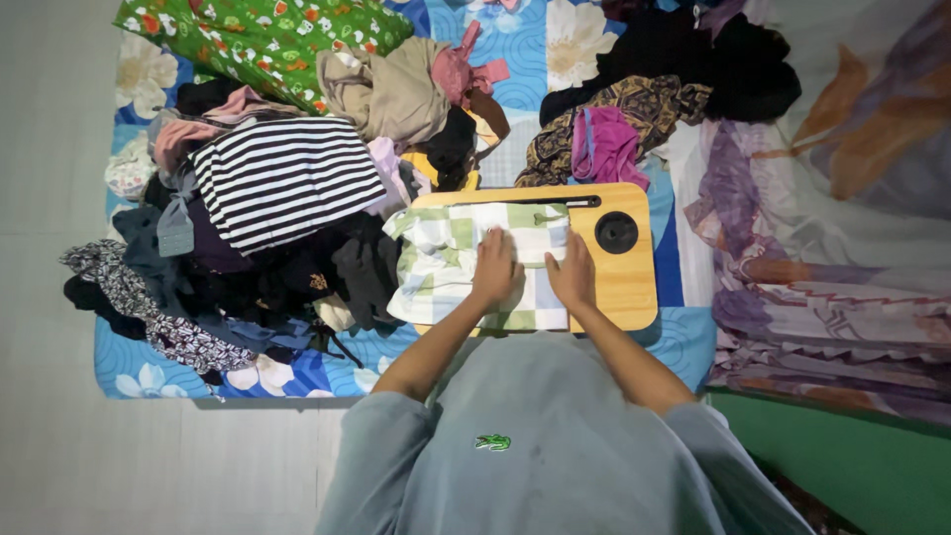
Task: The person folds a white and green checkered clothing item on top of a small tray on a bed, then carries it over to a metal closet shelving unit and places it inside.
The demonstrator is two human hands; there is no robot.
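Note:
A green-and-white checked cloth (446, 253) lies spread over a small wooden lap table (629, 282); its left part hangs off the table's edge. My left hand (495, 267) rests flat on the middle of the cloth. My right hand (573, 275) lies palm down on the cloth's right edge, close beside the left. Neither hand grips anything. The table has a round black cup recess (616, 232) and a dark slot along its far edge.
A big heap of clothes covers the blue flowered mattress (297, 372): a black-and-white striped top (282, 178), dark garments (327, 272), a beige piece (391, 94), a green flowered cloth (258, 35). Purple patterned fabric (802, 287) lies at right. Pale tiled floor (50, 297) is at left.

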